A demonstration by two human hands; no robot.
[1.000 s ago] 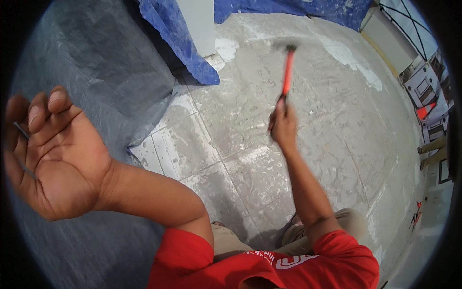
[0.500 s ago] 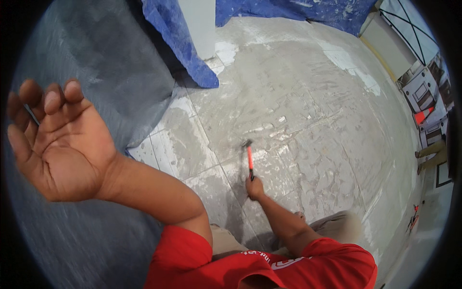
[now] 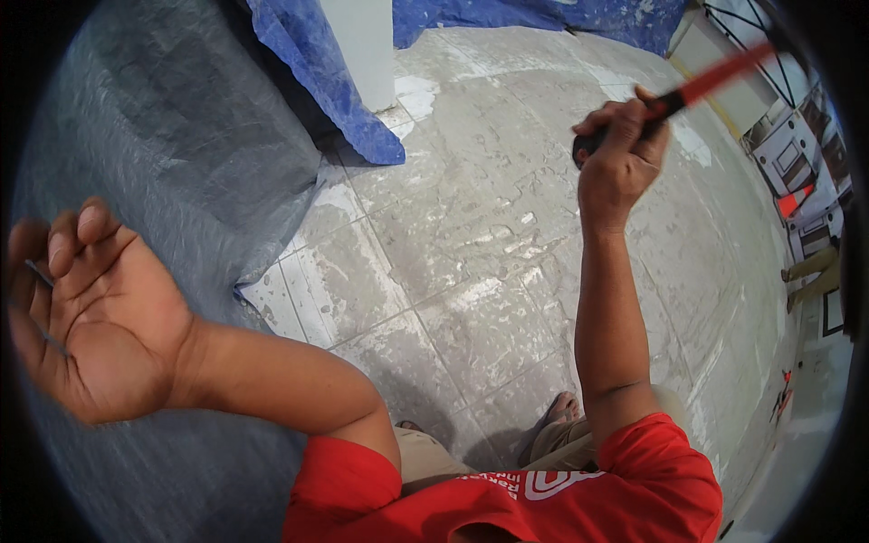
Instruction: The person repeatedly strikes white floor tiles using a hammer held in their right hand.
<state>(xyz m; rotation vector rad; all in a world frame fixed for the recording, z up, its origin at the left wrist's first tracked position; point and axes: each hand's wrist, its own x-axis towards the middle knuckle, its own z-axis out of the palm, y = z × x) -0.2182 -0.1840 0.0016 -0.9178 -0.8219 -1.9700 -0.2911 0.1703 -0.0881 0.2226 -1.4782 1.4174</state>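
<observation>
Raised at the upper right, my right hand (image 3: 623, 172) is wrapped round the black grip of a hammer (image 3: 721, 78). The hammer's red shaft points up and to the right, and its dark head is blurred near the rim of the picture. My left hand (image 3: 118, 321) is lifted at the left, palm showing, fingers slightly curled and apart, nothing visible in it. Behind it spreads a dark grey plastic sheet (image 3: 181, 163); whether they touch, I cannot tell. Below the hands lies a tiled floor (image 3: 462, 217) coated with patchy, rough grey residue.
A blue tarp (image 3: 330, 90) hangs beside a white column (image 3: 360, 54), and another blue tarp (image 3: 525, 18) lines the far edge. At the right are an orange-and-white cone (image 3: 794, 201), a person's legs (image 3: 815, 271) and red-handled tools (image 3: 783, 394). My sandalled foot (image 3: 557, 412) stands on the tiles.
My right hand has swung the hammer up from the floor to the upper right. My left hand has dropped a little, its fingers still apart.
</observation>
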